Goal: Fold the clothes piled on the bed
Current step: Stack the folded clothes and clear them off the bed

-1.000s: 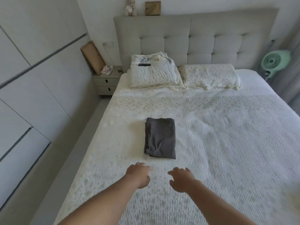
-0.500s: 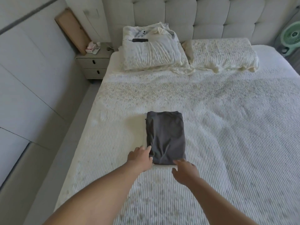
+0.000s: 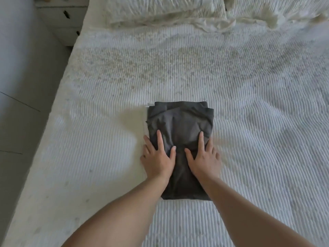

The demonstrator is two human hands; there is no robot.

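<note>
Both hands flat on a folded dark garment (image 3: 181, 125) at frame centre.
I see my left hand (image 3: 157, 157) and right hand (image 3: 204, 157) pressing it, fingers straight, grasping nothing; bare bedspread (image 3: 258, 107) lies all round, the bed's edge at left, pillows (image 3: 160, 11) along the top.

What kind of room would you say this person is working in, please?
Most likely a bedroom: a wide bed with a ribbed white cover, pillows at its head, and a drawer unit beside it. A folded dark grey garment lies on the cover.
</note>
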